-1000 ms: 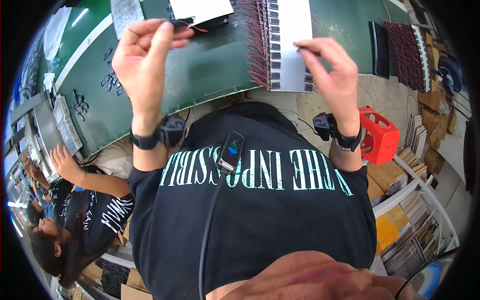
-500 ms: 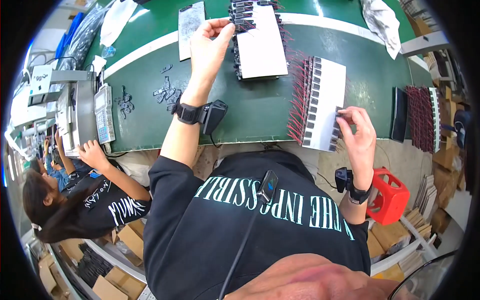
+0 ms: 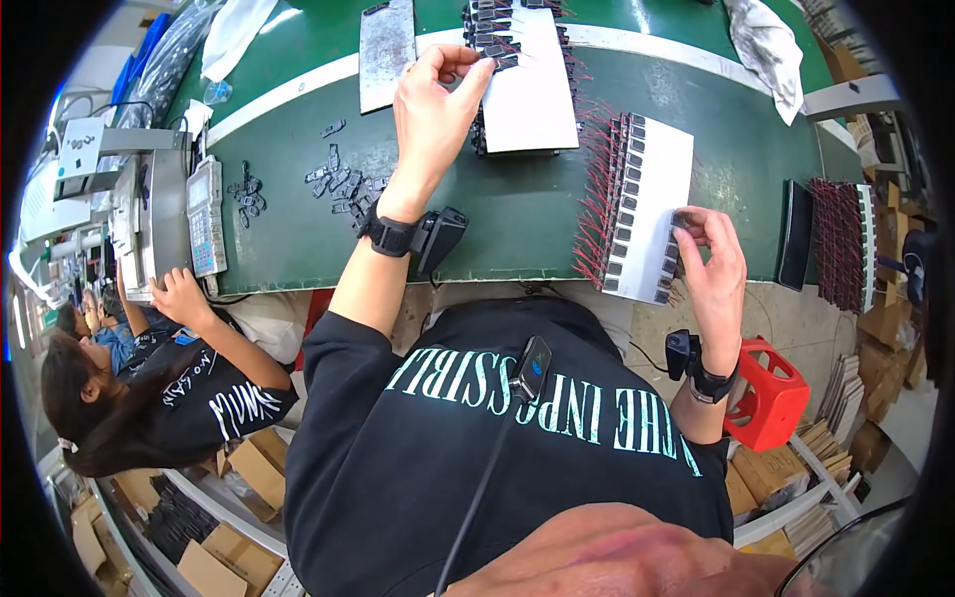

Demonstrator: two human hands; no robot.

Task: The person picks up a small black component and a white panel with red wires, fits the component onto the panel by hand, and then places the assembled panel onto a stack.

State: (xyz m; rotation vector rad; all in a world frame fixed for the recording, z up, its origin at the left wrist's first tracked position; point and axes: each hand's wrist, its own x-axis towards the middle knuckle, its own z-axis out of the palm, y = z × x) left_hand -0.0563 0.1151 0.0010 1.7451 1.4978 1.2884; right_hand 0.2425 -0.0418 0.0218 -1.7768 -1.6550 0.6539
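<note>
My left hand (image 3: 438, 114) is reaching to a far stack of white boards (image 3: 532, 104) lined with small black parts and red wires. Its thumb and forefinger close on a small black wired part (image 3: 500, 52) at the stack's left edge. Nearer on the right lies another white board (image 3: 657, 179), with a row of black parts and red wires down its left edge and more black parts low on its right edge. At that right edge my right hand (image 3: 714, 259) pinches a small black part (image 3: 680, 221); the fingers partly cover it.
Loose black pieces (image 3: 343, 179) lie on the green table left of my arm, beside a grey metal plate (image 3: 386, 60). A keypad device (image 3: 206, 219) stands further left, near a co-worker (image 3: 169, 388). At right are a wired bundle (image 3: 841, 244) and a red stool (image 3: 766, 398).
My left hand has shifted a little right and toward me along the stack's left edge, still pinching. The right hand stays at the near board's edge, almost unmoved.
</note>
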